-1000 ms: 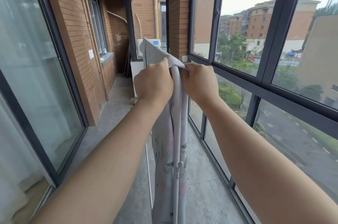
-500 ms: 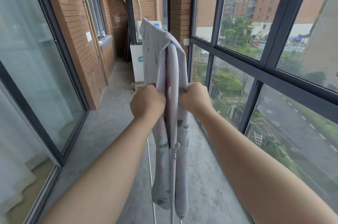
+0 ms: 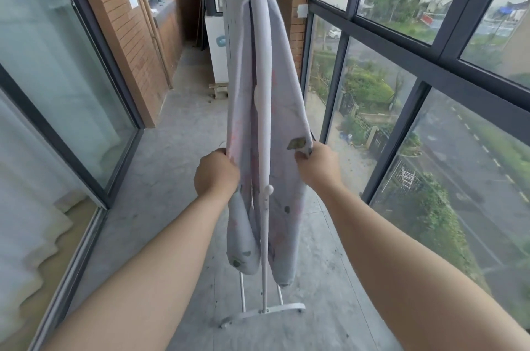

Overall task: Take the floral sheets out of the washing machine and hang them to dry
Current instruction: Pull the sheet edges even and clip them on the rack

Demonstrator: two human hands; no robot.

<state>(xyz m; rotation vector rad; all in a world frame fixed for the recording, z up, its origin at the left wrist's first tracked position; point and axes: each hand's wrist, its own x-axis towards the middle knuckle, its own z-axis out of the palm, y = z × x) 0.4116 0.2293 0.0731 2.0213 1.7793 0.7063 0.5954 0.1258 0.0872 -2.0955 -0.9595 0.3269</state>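
Floral sheet (image 3: 269, 109) is hanging over the top rail of the white drying rack (image 3: 263, 150), draped down both sides, long axis running vertical from the rail toward the floor. Person is standing at the rack's end, looking along it.

Left hand (image 3: 217, 175) is closing on the left-side fall of the fabric, fingers curled round its edge. Right hand (image 3: 317, 166) is pinching the right-side fall just beside a green leaf print. Both hands are sitting at roughly the same height, about midway down the drape, one on each side of the rack's upright tube. Neither hand looks nearer the fabric than the other; both are already on it.

Key relation: sheet is lying straight ahead of and above the hands, with more cloth running on below them to the rounded bottom folds just above the rack's foot. Left fall is ending slightly higher than the right one.

Judging from this, hanging is nearly done and the current step is smoothing or evening the two falls. Next move probably needs a downward or outward tug, balanced on both sides, so the sheet isn't sliding off the rail to one side.

Washing machine (image 3: 218, 52) is standing at the far end of the balcony, behind the rack.
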